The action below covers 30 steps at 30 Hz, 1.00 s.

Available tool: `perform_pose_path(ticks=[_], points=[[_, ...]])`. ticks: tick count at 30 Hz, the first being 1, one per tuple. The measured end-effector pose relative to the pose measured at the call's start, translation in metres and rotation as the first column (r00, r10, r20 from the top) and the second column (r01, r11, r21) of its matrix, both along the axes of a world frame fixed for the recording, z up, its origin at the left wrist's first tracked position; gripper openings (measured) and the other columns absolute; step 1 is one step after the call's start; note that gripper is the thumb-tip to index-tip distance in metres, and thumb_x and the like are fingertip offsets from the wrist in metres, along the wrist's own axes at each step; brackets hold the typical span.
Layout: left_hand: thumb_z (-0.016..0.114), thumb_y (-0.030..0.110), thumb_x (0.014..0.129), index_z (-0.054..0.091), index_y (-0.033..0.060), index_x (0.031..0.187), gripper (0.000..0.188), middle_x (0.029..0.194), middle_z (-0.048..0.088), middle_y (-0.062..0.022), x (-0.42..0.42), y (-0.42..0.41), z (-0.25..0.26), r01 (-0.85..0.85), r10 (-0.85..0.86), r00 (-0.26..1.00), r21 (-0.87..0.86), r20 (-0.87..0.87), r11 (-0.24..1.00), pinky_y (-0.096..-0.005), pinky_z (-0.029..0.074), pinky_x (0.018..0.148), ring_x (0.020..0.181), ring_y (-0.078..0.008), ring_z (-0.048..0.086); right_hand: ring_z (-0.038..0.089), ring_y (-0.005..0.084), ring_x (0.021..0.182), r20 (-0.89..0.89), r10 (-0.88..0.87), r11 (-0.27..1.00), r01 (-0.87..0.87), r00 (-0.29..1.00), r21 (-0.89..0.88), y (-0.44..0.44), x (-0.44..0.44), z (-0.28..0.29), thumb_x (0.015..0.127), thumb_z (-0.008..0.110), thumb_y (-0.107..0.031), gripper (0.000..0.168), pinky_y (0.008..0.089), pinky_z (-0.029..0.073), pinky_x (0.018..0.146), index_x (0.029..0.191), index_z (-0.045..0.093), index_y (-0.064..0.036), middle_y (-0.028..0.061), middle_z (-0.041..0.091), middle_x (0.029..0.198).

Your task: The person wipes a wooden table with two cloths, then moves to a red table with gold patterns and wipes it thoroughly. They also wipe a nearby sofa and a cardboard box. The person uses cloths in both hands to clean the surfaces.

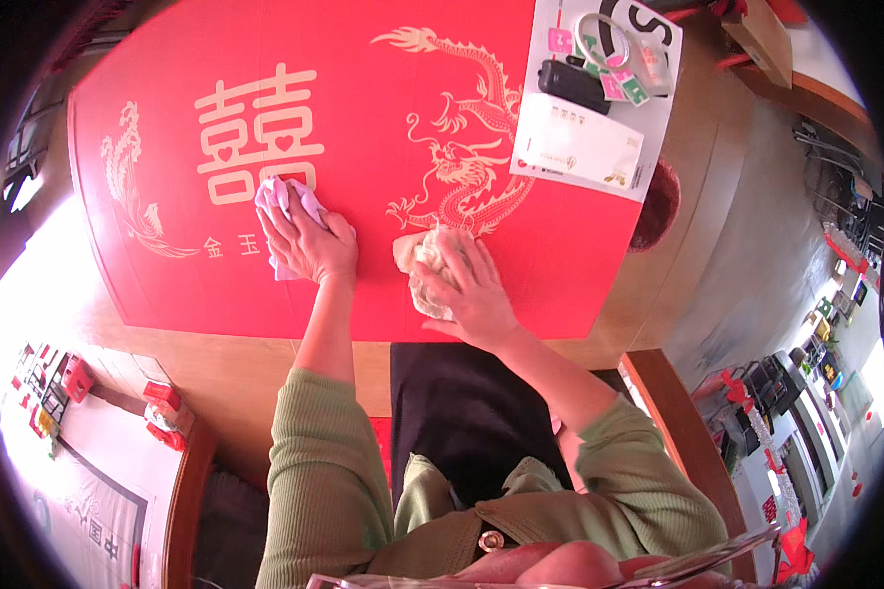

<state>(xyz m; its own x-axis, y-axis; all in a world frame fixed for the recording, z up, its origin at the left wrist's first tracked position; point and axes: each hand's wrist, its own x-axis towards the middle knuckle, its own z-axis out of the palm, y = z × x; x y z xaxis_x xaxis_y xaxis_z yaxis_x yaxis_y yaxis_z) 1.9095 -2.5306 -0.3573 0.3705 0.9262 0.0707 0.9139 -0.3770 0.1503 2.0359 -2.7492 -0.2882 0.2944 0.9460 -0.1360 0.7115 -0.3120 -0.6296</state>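
A red sheet [368,132] with gold double-happiness characters, a phoenix and a dragon covers most of the wooden table [365,368]. My left hand [313,239] presses a bunched lilac cloth [287,195] onto it, just below the double-happiness characters, covering some of the smaller gold characters. To the right, my right hand [471,287] rests on a crumpled cream cloth [429,283] beneath the dragon, its fingers spread over the cloth. Both cloths lie against the red surface and are partly hidden by my hands.
On the upper right lies a white printed sheet [523,151] bearing a white envelope [582,143], a black case [574,85], a roll of tape [586,48] and pink and green tags [633,91]. A round dark red container [659,210] stands beyond the table's right side.
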Motion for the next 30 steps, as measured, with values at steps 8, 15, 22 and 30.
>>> perform_pose_path(ticks=[8,15,22,30], points=[[0.054,0.034,0.088,0.045,0.0056,0.155,0.073,0.165,0.032,-0.0227,-0.008,0.0,-0.007,0.015,-0.015,1.0,0.009,0.014,1.0,-0.0592,0.02,0.124,0.155,-0.0445,0.024,0.055,0.0398,0.129,-0.029,-0.165,0.972,0.168,0.986,0.164,-0.029,0.007,-0.02,0.088,0.068,-0.01,0.052,0.051,0.045,0.11,0.14,0.058,-0.011,0.0166,0.056,0.145],[0.056,0.03,0.09,0.043,0.0036,0.153,0.07,0.164,0.035,-0.0186,-0.007,-0.001,-0.002,0.031,-0.032,0.999,0.058,0.013,0.998,-0.0573,0.026,0.122,0.152,-0.0431,0.029,0.044,0.0461,0.139,0.304,-0.67,0.737,0.656,0.677,0.161,-0.151,0.076,-0.028,0.093,0.067,-0.008,0.059,0.0535,0.037,0.115,0.147,0.045,-0.001,0.0253,0.045,0.151],[0.055,0.034,0.089,0.044,0.0055,0.155,0.073,0.167,0.032,-0.0194,-0.001,-0.001,-0.003,0.054,-0.056,0.996,0.035,0.071,0.998,-0.0571,0.023,0.123,0.156,-0.0421,0.024,0.041,0.0498,0.14,0.5,-0.756,0.576,0.792,0.422,0.201,-0.179,0.073,-0.087,0.094,0.071,-0.025,0.073,0.0583,0.041,0.111,0.152,0.029,-0.011,0.0279,0.032,0.154],[0.054,0.029,0.089,0.048,0.0043,0.152,0.068,0.164,0.038,-0.0169,0.001,-0.007,-0.01,0.142,-0.154,0.985,0.141,0.076,0.98,-0.0512,0.024,0.126,0.155,-0.0383,0.029,0.041,0.0504,0.139,0.493,-0.759,0.576,0.793,0.426,0.201,-0.18,0.073,-0.082,0.09,0.073,-0.021,0.074,0.058,0.042,0.11,0.151,0.033,-0.012,0.0277,0.036,0.153]])
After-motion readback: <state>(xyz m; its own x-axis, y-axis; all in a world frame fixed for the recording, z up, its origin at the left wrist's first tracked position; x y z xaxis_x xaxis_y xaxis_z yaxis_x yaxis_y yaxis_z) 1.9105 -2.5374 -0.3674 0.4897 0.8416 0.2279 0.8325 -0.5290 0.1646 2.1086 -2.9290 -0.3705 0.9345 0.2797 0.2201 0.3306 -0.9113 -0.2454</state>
